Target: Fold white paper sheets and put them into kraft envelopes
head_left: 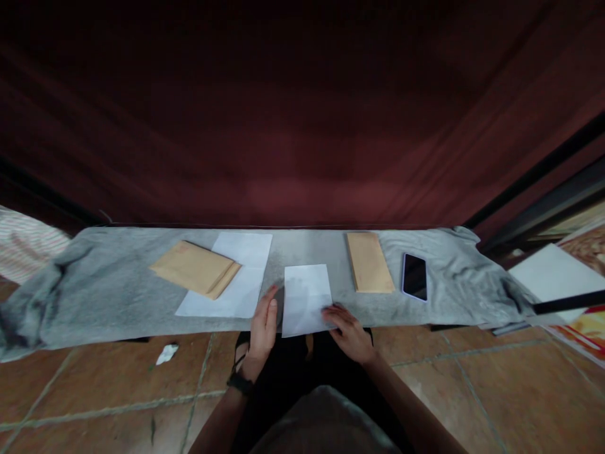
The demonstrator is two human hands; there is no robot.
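A folded white sheet of paper (307,293) lies in front of me, its near end reaching past the table's edge. My left hand (263,325) stands on edge along the paper's left side, fingers stretched out and holding nothing. At the lower right edge of the sheet is my right hand (350,333), its slightly blurred fingers curled over the paper's border; the thumb's grip is partly hidden. To the left, a stack of brown envelopes (191,266) rests partly on a larger white sheet (246,258). More brown envelopes (370,261) lie in a neat pile to the right.
A phone (414,276) lies right of the envelope pile. Grey cloth (113,309) covers the narrow table, bunched at both ends. Dark red fabric (293,157) hangs behind it. A crumpled white scrap (167,354) is on the tiled floor (104,384). Flat boards (558,280) stand at far right.
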